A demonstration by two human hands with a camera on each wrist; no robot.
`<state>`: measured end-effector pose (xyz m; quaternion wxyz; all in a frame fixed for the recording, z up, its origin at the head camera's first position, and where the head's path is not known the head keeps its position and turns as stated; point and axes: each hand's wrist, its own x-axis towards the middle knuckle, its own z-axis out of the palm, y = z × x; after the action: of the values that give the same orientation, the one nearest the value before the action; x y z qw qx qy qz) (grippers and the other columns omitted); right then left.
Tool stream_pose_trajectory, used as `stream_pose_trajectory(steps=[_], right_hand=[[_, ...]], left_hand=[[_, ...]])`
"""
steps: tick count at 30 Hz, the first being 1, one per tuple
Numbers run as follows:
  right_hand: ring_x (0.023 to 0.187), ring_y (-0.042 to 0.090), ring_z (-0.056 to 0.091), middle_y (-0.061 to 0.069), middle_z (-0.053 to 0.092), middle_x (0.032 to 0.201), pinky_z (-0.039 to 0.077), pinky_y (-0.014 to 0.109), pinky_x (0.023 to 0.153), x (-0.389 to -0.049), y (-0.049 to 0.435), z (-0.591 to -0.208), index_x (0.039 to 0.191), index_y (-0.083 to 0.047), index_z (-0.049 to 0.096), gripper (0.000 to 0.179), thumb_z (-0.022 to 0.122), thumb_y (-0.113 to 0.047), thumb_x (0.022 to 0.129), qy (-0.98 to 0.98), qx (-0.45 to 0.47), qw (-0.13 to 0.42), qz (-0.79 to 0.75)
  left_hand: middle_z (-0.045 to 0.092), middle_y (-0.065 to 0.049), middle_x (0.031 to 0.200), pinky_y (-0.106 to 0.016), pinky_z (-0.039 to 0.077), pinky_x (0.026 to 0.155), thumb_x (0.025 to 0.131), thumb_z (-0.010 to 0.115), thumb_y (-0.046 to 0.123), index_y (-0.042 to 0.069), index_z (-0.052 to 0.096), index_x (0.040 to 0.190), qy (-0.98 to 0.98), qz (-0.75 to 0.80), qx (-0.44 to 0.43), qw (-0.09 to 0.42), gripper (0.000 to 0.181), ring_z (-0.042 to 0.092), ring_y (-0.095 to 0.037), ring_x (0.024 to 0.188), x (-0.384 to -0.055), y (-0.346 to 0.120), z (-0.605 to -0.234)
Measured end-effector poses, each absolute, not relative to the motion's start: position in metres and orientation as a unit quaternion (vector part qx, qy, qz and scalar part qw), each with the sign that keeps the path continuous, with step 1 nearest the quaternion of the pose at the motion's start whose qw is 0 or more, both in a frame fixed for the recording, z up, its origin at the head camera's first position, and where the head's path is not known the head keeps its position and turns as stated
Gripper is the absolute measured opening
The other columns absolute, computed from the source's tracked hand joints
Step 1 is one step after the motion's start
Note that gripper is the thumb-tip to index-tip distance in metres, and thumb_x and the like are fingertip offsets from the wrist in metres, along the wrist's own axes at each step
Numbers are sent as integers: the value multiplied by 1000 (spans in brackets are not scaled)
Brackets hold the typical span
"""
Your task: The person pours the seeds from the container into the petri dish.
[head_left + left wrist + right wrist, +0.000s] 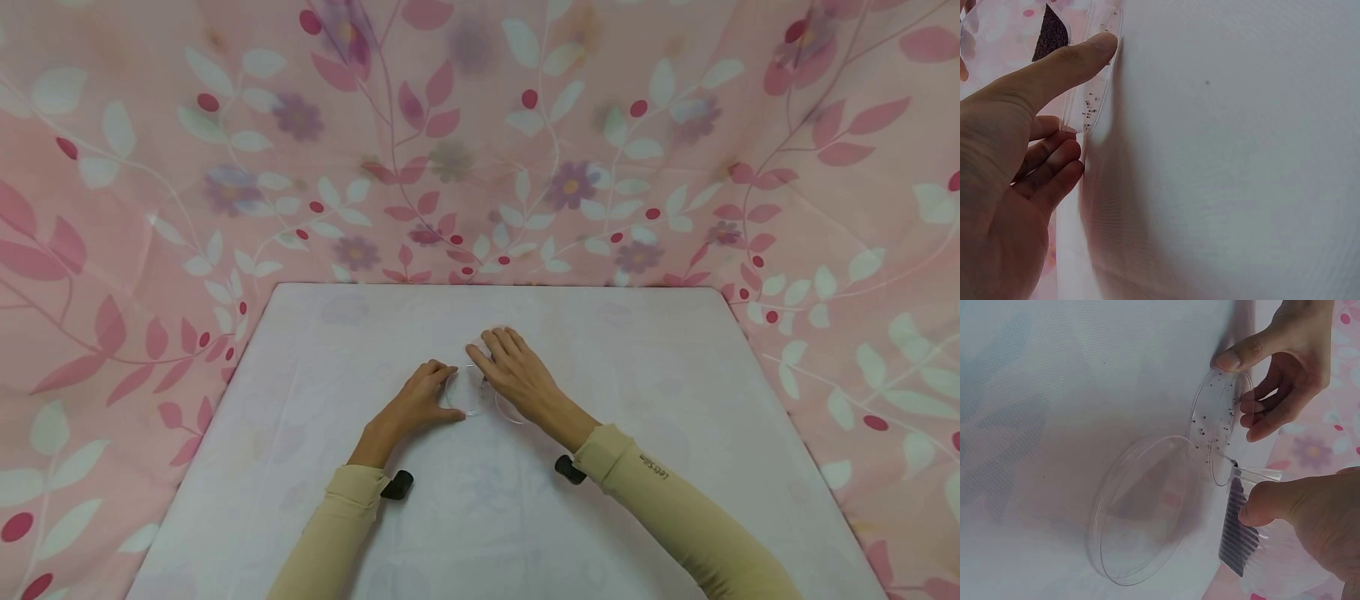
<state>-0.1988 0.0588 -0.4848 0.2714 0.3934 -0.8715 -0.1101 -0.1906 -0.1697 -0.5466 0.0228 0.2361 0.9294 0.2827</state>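
- Floral backdrop (480, 125): pink, behind the table; no bearing on the work.
- White table (480, 517): carries both dishes; looks smooth, so loose bits would probably roll.
- Right hand (525, 379): clamped on a clear container, thumb pressed on its side; other fingers' contact can't be told. A firm, light hold should do; squeezing may dump too much.
- Left hand (420, 396): thumb and fingers clamped on opposite edges of the speckled dish. Good brace; best kept at the rim, thumb out of the fall.
- Second clear dish (1138, 540): just beside the speckled one, right arm passing above it. Worth keeping the wrist high so as not to knock it.
- Speckled dish (1216, 403): near table middle, between the hands.
- Clear container (1275, 550): tilted, narrow end by the dish edge; touching or not, can't tell. Probably a pour; end should sit inside the rim, tilt changed slowly.
- Dark contents (1235, 537): massed along container's side; gentle taps likely beat steep tipping.
- Dark specks (1202, 431): scattered, uneven; shifting the end about should spread them.
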Motion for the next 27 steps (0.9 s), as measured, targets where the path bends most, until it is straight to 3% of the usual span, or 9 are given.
stream_pose_trajectory(steps=[12,27], right_hand=[[118,30,55,13,57,125,44,41,107,-200,59,-485,131,-13,51,48,73,-17,88,-869,393,276,-118],[119,32,54,14,55,126,43,42,108,-199,61,-485,132,-13,49,60,80,-16,81,-870,396,273,-108]], left_hand=[[57,-10,122,-38,47,92,70,87,41,2,56,136,931,276,236,26,82,52,-20,106,-191,-170,-546],[57,-11,122,-41,46,99,70,87,41,2,57,135,930,284,230,28,82,53,-24,114,-191,-169,-547]])
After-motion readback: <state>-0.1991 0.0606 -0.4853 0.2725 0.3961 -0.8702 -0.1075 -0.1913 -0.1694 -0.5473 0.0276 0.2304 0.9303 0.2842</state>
